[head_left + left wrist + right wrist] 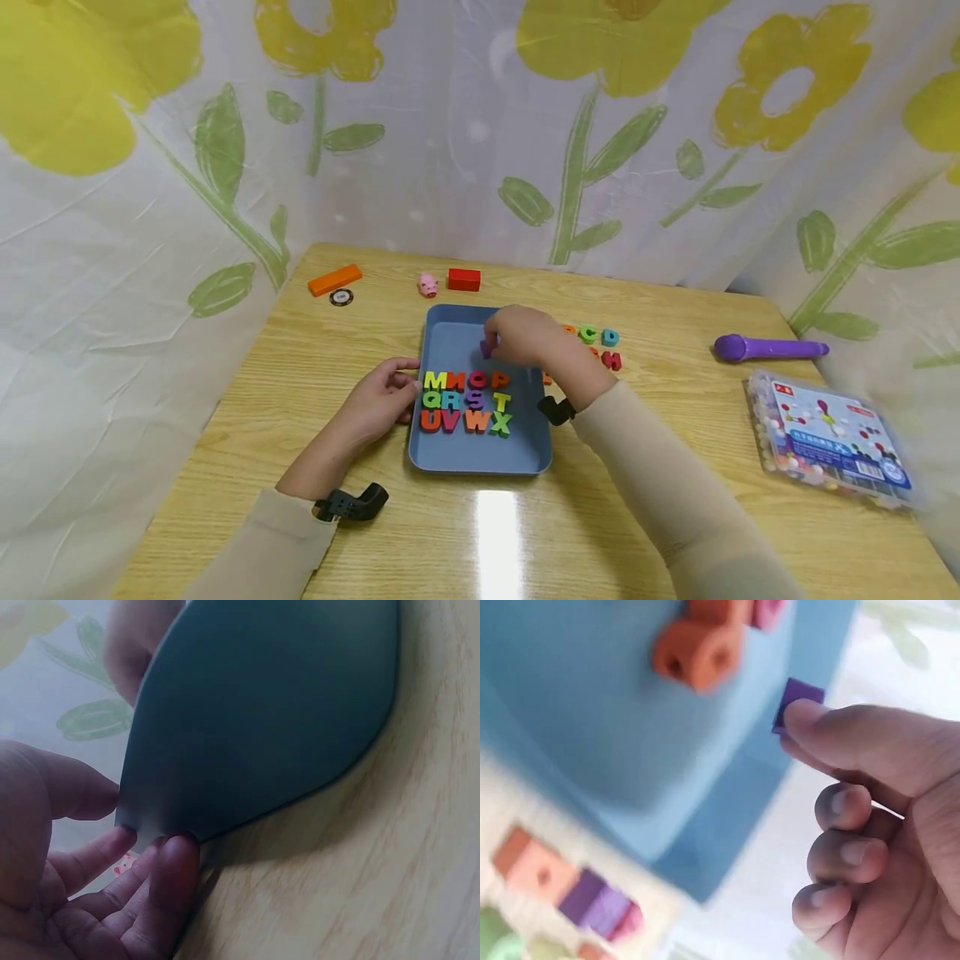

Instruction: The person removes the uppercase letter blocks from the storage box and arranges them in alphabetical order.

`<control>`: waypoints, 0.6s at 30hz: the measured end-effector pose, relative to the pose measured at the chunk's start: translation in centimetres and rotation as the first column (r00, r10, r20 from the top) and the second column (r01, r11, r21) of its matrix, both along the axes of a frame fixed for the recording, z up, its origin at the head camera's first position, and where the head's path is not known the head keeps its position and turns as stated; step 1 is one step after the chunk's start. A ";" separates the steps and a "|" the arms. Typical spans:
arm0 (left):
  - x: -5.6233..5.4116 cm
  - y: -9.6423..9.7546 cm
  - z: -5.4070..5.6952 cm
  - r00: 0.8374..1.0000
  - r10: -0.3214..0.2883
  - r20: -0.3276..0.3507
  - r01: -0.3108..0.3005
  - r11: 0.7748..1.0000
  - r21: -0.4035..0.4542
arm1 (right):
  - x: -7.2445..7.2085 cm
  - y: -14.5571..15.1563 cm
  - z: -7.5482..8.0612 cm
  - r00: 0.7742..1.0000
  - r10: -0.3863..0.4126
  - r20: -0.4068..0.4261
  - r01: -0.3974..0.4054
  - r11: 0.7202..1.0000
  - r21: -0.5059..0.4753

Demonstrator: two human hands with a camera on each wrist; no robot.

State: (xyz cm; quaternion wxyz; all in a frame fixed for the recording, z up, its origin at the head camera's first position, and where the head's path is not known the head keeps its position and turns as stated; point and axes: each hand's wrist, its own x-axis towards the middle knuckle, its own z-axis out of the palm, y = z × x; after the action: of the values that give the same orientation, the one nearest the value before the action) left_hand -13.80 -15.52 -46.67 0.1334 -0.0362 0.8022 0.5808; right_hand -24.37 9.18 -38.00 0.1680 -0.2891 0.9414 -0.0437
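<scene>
A blue tray lies on the table, with rows of coloured plastic letters, M to X, in its nearer half. My right hand is over the tray's far right part, pinching a small purple letter between thumb and forefinger; which letter cannot be made out. The other fingers of that hand are curled towards the palm. At the tray's left side, my left hand holds the edge, its thumb and fingertips at the rim and outer wall.
More letters lie right of the tray, partly hidden by the right arm. Behind it are a pink pig figure, a red block, an orange bar and a round chip. At right are a purple stick and a clear box.
</scene>
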 end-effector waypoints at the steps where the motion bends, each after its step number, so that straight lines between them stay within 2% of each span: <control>1: 0.0 0.0 0.0 1.000 0.001 0.001 -0.001 1.000 0.000 | 0.1 0.6 0.4 1.000 -0.005 -0.010 0.005 1.000 -0.027; 6: 0.0 -0.1 -0.1 1.000 0.000 0.007 0.000 1.000 -0.005 | 1.0 5.0 2.0 0.996 -0.062 -0.060 0.051 0.985 -0.164; 9: 0.0 -0.3 -0.1 1.000 0.008 0.009 -0.008 1.000 -0.006 | 1.8 8.5 2.4 0.988 -0.137 -0.066 0.121 0.971 -0.207; 12: 0.1 -0.5 -0.1 1.000 0.020 0.011 -0.020 1.000 -0.007 | 2.5 11.7 1.7 0.977 -0.201 -0.068 0.183 0.959 -0.216; 18: 0.3 -0.9 -0.1 1.000 0.020 0.015 -0.020 1.000 -0.014 | 4.1 16.6 -1.2 0.962 -0.270 -0.039 0.257 0.945 -0.202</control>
State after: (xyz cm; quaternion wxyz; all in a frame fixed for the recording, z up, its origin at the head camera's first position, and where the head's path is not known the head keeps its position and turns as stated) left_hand -13.47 -16.42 -46.79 0.1336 -0.0497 0.8047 0.5763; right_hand -20.23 25.76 -39.16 0.1005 -0.1768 0.9678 -0.1482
